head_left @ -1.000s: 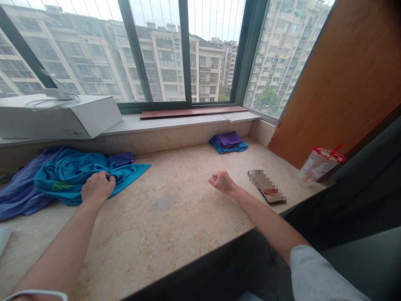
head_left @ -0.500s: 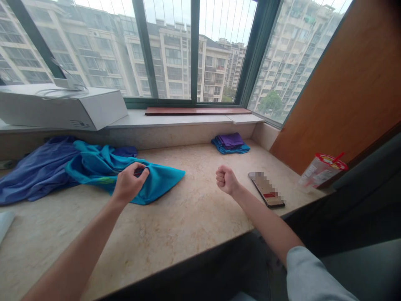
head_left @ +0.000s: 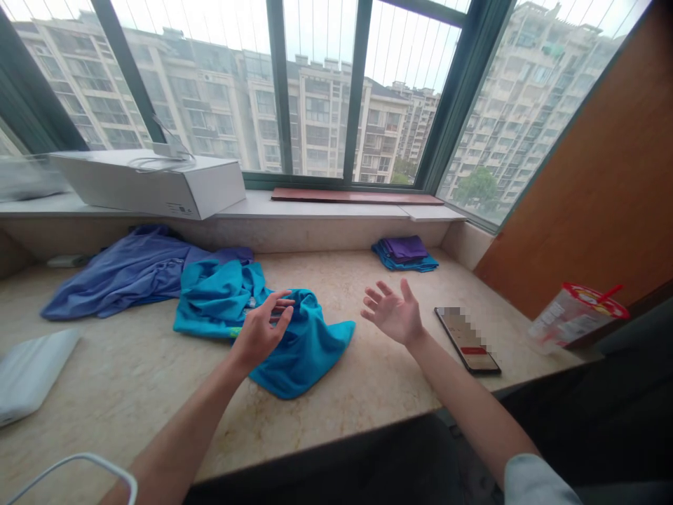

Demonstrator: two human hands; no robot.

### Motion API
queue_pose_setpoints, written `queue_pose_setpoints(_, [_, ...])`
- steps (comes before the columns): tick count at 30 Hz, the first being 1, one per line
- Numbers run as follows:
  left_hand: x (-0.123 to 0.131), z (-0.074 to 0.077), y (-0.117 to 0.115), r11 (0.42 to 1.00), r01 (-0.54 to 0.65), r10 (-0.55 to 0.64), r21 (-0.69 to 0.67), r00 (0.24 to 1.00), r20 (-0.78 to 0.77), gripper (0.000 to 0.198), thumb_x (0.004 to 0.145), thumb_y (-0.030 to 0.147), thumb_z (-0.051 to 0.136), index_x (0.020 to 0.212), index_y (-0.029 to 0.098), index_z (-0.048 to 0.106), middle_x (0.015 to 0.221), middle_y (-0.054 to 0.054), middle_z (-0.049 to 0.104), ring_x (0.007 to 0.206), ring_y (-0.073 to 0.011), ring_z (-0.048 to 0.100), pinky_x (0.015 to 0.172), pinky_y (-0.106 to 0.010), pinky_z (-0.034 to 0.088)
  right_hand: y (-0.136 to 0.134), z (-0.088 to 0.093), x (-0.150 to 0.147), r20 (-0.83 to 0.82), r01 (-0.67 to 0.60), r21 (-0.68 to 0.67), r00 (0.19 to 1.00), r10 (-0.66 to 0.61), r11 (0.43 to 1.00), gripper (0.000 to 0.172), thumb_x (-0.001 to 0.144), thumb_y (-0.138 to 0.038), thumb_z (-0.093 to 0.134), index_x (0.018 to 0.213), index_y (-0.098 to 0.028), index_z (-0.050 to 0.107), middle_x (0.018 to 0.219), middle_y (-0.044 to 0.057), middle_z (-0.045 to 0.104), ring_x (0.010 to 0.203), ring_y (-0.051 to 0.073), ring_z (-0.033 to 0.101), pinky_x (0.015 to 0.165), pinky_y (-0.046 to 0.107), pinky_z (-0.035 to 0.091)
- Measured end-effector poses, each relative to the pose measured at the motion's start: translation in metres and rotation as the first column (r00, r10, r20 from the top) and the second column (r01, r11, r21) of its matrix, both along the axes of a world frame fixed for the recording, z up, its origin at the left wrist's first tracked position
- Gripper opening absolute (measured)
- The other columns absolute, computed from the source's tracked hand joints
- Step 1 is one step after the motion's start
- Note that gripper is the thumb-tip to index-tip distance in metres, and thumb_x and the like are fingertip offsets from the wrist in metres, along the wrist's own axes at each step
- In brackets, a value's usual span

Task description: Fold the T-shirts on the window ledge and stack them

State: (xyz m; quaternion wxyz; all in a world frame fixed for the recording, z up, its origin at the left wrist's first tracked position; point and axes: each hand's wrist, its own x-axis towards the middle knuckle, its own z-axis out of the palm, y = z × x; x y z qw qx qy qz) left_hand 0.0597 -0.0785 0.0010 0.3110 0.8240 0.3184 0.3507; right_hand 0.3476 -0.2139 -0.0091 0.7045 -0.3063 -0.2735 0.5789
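Observation:
A crumpled turquoise cloth (head_left: 299,351) lies on the stone counter in front of me, its pointed end toward the right. Over its middle is my left hand (head_left: 266,326), fingers apart and curved, holding nothing that I can see. My right hand (head_left: 393,312) is open, palm showing and fingers spread, above the counter between the turquoise cloth and a phone (head_left: 465,340). A loose blue-purple cloth (head_left: 126,277) is heaped to the left, touching the turquoise one. Folded purple and blue cloths (head_left: 404,251) form a small stack at the back right.
A plastic cup (head_left: 573,315) with a red lid and straw stands at the right end of the stone counter (head_left: 336,407). On the sill are a white box (head_left: 152,182) and a reddish board (head_left: 357,196). A white packet (head_left: 36,372) and a white cable (head_left: 78,457) are at left.
My left hand has let go of the turquoise cloth, which now lies more bunched. My right hand has opened from a fist. The view has shifted left.

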Motion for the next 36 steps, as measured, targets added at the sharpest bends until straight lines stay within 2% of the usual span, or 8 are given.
queue_pose_setpoints(6, [-0.027, -0.019, 0.033, 0.949, -0.168, 0.205, 0.268, 0.972, -0.117, 0.044, 0.092, 0.044, 0.049, 0.125, 0.017, 0.062, 0.125, -0.015, 0.069, 0.119, -0.0343, 0.063, 0.105, -0.049, 0.047, -0.002, 0.002, -0.009, -0.046, -0.122, 0.048, 0.991, 0.124, 0.991, 0.070, 0.085, -0.087, 0.029, 0.130, -0.042, 0.058, 0.141, 0.004, 0.061, 0.128, 0.030, 0.055, 0.100, 0.058, 0.046])
queue_pose_setpoints(8, [-0.031, -0.019, 0.037, 0.953, -0.223, 0.240, 0.205, 0.969, -0.062, 0.047, 0.089, 0.046, 0.053, 0.125, 0.016, 0.062, 0.129, -0.016, 0.067, 0.124, -0.0357, 0.059, 0.110, -0.051, 0.042, -0.002, 0.003, -0.013, -0.041, -0.130, 0.065, 0.990, 0.133, 0.989, 0.073, 0.082, -0.090, 0.029, 0.135, -0.044, 0.053, 0.147, 0.004, 0.055, 0.137, 0.032, 0.047, 0.104, 0.062, 0.041])
queue_pose_setpoints(10, [-0.032, -0.015, 0.035, 0.974, -0.222, 0.226, -0.042, 0.966, 0.124, 0.052, 0.087, 0.052, 0.059, 0.126, 0.017, 0.062, 0.129, -0.016, 0.067, 0.124, -0.0351, 0.059, 0.109, -0.052, 0.043, -0.002, 0.003, -0.015, -0.021, -0.136, 0.086, 0.990, 0.138, 0.987, 0.078, 0.079, -0.092, 0.031, 0.140, -0.046, 0.048, 0.152, 0.004, 0.050, 0.143, 0.035, 0.040, 0.107, 0.067, 0.036])
queue_pose_setpoints(13, [-0.030, -0.004, 0.025, 0.858, 0.191, 0.153, -0.476, 0.790, 0.593, 0.063, 0.086, 0.064, 0.057, 0.133, 0.023, 0.058, 0.138, -0.015, 0.061, 0.129, -0.0356, 0.056, 0.106, -0.056, 0.045, -0.003, 0.003, -0.018, 0.043, -0.144, 0.112, 0.989, 0.140, 0.983, 0.086, 0.076, -0.095, 0.028, 0.149, -0.050, 0.034, 0.160, 0.002, 0.040, 0.147, 0.037, 0.033, 0.109, 0.070, 0.029])
queue_pose_setpoints(16, [-0.029, 0.009, 0.011, 0.625, 0.630, 0.125, -0.461, 0.502, 0.856, 0.071, 0.088, 0.075, 0.045, 0.144, 0.032, 0.048, 0.153, -0.011, 0.049, 0.140, -0.0371, 0.045, 0.109, -0.064, 0.038, -0.004, 0.001, -0.020, 0.133, -0.150, 0.105, 0.982, 0.136, 0.983, 0.092, 0.075, -0.097, 0.019, 0.155, -0.052, 0.018, 0.164, 0.002, 0.033, 0.148, 0.037, 0.030, 0.110, 0.069, 0.028])
queue_pose_setpoints(21, [-0.032, 0.021, -0.007, 0.522, 0.763, 0.109, -0.381, 0.383, 0.917, 0.079, 0.086, 0.085, 0.030, 0.150, 0.040, 0.042, 0.162, -0.006, 0.038, 0.148, -0.0398, 0.031, 0.111, -0.069, 0.028, -0.007, -0.009, -0.013, 0.343, -0.142, 0.070, 0.933, 0.110, 0.987, 0.090, 0.079, -0.092, 0.005, 0.157, -0.049, 0.014, 0.162, 0.002, 0.038, 0.147, 0.036, 0.036, 0.108, 0.067, 0.034])
queue_pose_setpoints(30, [-0.029, 0.055, -0.048, 0.611, 0.731, 0.103, -0.304, 0.308, 0.946, 0.074, 0.091, 0.080, 0.014, 0.154, 0.044, 0.033, 0.165, 0.001, 0.032, 0.151, -0.0356, 0.027, 0.114, -0.066, 0.029, -0.008, -0.031, 0.012, 0.333, 0.062, -0.144, 0.943, -0.010, 0.988, 0.081, 0.090, -0.078, 0.004, 0.157, -0.040, 0.028, 0.142, 0.007, 0.062, 0.118, 0.032, 0.066, 0.101, 0.056, 0.047])
queue_pose_setpoints(36, [-0.020, 0.077, -0.067, 0.608, 0.721, 0.073, -0.333, 0.367, 0.927, 0.076, 0.088, 0.083, 0.017, 0.154, 0.046, 0.029, 0.165, 0.000, 0.031, 0.150, -0.0393, 0.028, 0.111, -0.070, 0.028, -0.009, -0.033, 0.016, 0.381, 0.105, -0.131, 0.923, -0.048, 0.986, 0.075, 0.092, -0.075, 0.009, 0.152, -0.042, 0.040, 0.134, 0.005, 0.068, 0.108, 0.031, 0.070, 0.098, 0.056, 0.051])
